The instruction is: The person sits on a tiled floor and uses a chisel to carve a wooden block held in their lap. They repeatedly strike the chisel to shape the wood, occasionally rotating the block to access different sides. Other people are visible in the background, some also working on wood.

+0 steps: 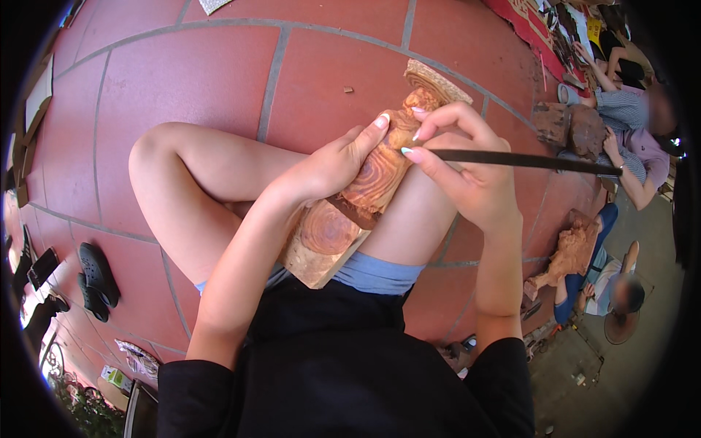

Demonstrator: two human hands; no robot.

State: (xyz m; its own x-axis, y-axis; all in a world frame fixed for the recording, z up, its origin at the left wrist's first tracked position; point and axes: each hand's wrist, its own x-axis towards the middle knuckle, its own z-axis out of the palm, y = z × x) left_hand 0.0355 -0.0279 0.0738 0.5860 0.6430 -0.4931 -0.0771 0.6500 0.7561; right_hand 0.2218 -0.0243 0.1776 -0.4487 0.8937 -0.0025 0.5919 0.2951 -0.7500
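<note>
A carved wooden figure [376, 179] with swirling grain leans across my lap, its square block base [321, 244] toward my body and a rough-edged top piece [437, 80] pointing away. Wrapped around the figure's near side, my left hand [328, 166] steadies it, thumb pressed on the upper part. My right hand [471, 171] pinches a long, thin, dark file-like tool [537, 160] between thumb and fingers. The tool's near end meets the carving just below its head, while the rest sticks out to the right. Fingers and wood hide its very tip.
Red floor tiles [182, 80] surround me, with a small wood chip [347, 90] ahead. Dark clogs [97, 277] lie at left. On the right, people sit by a dark wood block [584, 131] and a larger carving [568, 252]. Red cloth [522, 25] lies at the far right.
</note>
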